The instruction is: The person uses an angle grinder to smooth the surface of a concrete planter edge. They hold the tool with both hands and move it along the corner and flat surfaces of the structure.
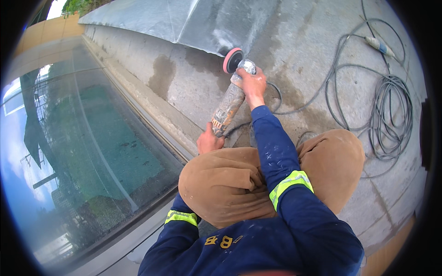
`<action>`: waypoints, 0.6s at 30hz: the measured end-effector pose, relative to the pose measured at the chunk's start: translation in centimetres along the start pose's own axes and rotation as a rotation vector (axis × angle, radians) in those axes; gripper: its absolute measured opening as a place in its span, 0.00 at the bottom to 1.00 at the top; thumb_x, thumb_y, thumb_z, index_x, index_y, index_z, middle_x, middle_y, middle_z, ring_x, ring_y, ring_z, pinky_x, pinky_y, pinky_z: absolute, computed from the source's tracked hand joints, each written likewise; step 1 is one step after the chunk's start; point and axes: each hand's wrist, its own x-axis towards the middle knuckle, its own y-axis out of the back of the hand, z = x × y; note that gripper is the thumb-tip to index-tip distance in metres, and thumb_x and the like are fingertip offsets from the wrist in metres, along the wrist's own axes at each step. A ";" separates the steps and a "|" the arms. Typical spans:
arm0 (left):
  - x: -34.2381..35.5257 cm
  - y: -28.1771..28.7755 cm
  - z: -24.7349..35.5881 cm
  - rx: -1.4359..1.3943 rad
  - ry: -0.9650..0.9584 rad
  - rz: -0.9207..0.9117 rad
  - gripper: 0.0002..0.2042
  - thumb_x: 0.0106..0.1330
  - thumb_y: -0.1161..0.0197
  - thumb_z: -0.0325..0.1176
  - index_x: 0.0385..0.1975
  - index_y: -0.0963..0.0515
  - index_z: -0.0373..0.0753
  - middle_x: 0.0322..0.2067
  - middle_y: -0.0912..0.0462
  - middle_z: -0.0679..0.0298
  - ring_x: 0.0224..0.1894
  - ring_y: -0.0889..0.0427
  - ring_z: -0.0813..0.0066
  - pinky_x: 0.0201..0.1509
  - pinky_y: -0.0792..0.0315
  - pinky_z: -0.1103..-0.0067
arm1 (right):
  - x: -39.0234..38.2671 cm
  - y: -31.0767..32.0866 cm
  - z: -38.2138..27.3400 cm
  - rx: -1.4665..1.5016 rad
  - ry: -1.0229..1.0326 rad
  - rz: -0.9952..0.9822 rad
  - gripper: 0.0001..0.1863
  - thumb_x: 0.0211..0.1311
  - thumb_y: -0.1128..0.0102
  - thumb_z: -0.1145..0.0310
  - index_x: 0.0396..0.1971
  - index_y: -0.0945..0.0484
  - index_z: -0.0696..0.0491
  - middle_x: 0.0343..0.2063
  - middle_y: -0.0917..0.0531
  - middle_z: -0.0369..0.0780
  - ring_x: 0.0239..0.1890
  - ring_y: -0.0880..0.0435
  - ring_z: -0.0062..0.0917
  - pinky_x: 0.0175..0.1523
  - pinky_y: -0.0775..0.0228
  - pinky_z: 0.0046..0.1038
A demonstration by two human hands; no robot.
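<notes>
The person crouches on a concrete ledge (304, 60), knees in brown trousers drawn up, both arms in dark blue sleeves with yellow reflective bands. The two hands hold an angle grinder (229, 103) that slants from near left up to far right, just beyond the knees. The right hand (252, 85) is closed around the grinder's head end, fingers wrapped over the silvery housing. The left hand (208, 140) is closed around the tail of the dusty body, where the cable leaves it. The grinder's pink disc (232, 60) sits at the far end, its edge against the grey sheet metal flashing (184, 20) that covers the far part of the ledge. To the right, well apart from the hands, a grey power cable (391, 115) lies in loose coils on the concrete. On the left, a large glass pane (83, 152) reflects sky and trees.
</notes>
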 end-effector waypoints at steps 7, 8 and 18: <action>0.1 0.1 0.3 0.031 -0.007 -0.039 0.28 0.51 0.28 0.38 0.53 0.29 0.45 0.31 0.14 0.44 0.39 0.16 0.39 0.43 0.24 0.52 | 1.3 -0.5 1.6 -0.067 -0.048 0.037 0.35 0.42 0.27 0.54 0.49 0.19 0.64 0.45 0.15 0.58 0.51 0.16 0.51 0.59 0.26 0.40; 0.1 -0.1 0.0 0.034 -0.010 -0.036 0.28 0.51 0.28 0.38 0.53 0.29 0.45 0.31 0.15 0.44 0.39 0.16 0.39 0.43 0.24 0.52 | 1.4 -0.4 2.4 -0.048 -0.059 0.037 0.35 0.42 0.27 0.54 0.49 0.19 0.64 0.45 0.15 0.58 0.52 0.16 0.51 0.59 0.26 0.41; 0.4 -0.1 0.2 -0.012 -0.023 -0.037 0.28 0.52 0.27 0.38 0.53 0.29 0.44 0.32 0.14 0.44 0.40 0.16 0.39 0.45 0.24 0.52 | 1.8 -0.8 1.6 -0.163 -0.003 0.067 0.35 0.41 0.28 0.52 0.45 0.19 0.64 0.44 0.14 0.58 0.52 0.16 0.51 0.59 0.26 0.41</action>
